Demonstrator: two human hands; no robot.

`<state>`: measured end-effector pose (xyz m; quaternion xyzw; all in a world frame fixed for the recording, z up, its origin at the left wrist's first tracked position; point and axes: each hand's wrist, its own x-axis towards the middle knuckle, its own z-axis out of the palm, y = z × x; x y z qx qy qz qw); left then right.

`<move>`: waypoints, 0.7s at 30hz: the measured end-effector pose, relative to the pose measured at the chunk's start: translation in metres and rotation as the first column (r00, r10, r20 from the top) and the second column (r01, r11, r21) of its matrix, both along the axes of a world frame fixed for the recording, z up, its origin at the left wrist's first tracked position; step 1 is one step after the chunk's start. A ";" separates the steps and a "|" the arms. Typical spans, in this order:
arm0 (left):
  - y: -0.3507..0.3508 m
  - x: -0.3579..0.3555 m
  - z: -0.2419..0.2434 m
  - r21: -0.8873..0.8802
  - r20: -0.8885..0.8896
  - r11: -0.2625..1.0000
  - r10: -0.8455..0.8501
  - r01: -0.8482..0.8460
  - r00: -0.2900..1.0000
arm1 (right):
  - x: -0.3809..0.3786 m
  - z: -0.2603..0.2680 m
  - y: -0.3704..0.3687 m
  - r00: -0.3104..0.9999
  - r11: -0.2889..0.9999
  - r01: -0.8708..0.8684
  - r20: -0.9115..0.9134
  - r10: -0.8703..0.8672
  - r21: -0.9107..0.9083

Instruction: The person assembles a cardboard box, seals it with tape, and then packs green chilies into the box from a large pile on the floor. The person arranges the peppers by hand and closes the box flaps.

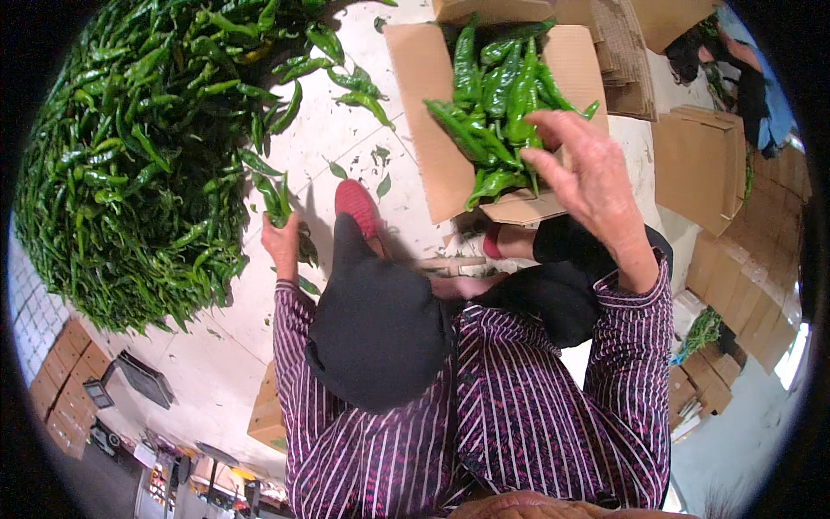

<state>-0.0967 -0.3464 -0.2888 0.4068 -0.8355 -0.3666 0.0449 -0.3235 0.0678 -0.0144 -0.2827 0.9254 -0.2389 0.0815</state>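
Observation:
My left hand (280,243) grips several long green peppers (275,196) beside the edge of a large heap of green peppers (136,149). My right hand (593,172) is over the near right corner of an open cardboard box (418,130). Its thumb and fingers are apart, close to the tips of the peppers, with nothing seen between them. Whether a fingertip touches a pepper I cannot tell. Glossy green peppers (499,81) fill the box, and some stick out over its near edge. The box's flaps are folded outward.
Loose peppers (363,107) and leaves lie on the pale tiled floor (382,146). Flattened cardboard (622,58) is stacked right of the box, with another carton (697,165) beyond. A person in blue (775,97) is at the far right. My red shoe (355,204) stands between heap and box.

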 end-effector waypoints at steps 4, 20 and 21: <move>0.010 -0.092 0.134 0.333 -0.238 0.943 0.059 0.024 0.969 | 0.013 0.006 0.003 0.994 0.993 -0.110 -0.020 0.109 -0.035; 0.198 -0.227 0.255 0.559 -0.222 0.586 -0.576 0.587 0.787 | -0.001 0.018 0.039 0.980 0.978 0.129 -0.128 -0.151 -0.163; 0.195 -0.223 0.253 0.553 -0.241 0.571 -0.587 0.607 0.773 | 0.002 0.018 0.040 0.983 0.984 0.128 -0.115 -0.142 -0.121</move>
